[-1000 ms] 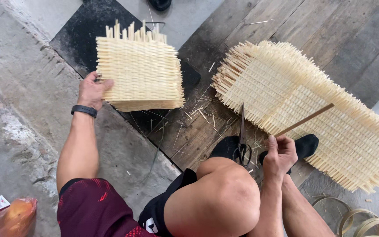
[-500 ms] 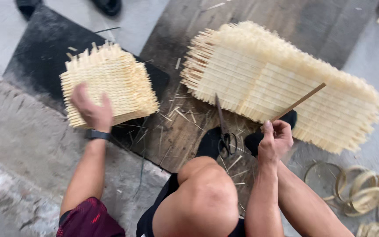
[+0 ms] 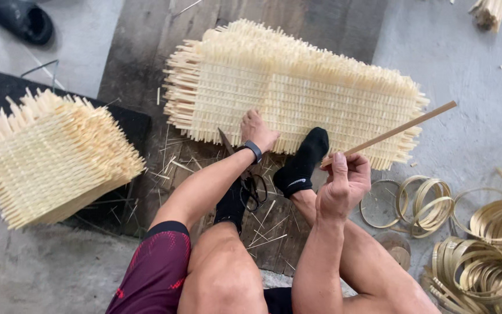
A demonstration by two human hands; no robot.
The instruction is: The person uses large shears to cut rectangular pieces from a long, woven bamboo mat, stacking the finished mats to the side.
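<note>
Mats: big stack of woven mats (image 3: 297,93) lay at 12 o'clock on the planks (image 3: 146,52); looked light, springy, with brittle, prickly fringed ends, best taken by the flat woven middle.
Left hand (image 3: 257,131): fingers spread, flat on the stack's near edge, gripping nothing.
Right hand (image 3: 344,180): clenched round a thin stick (image 3: 396,131), stiff and light.
Scissors (image 3: 250,180): on the floor by the black-socked feet.
Second stack (image 3: 53,157): at 9 o'clock.
Floor: concrete, littered with splinters; strip hoops (image 3: 477,232) at 4 o'clock.

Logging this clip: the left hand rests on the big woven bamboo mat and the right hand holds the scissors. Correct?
Not quite. In the head view the right hand holds a thin bamboo stick; the scissors lie on the floor. The left hand does rest on the woven bamboo mat.
</note>
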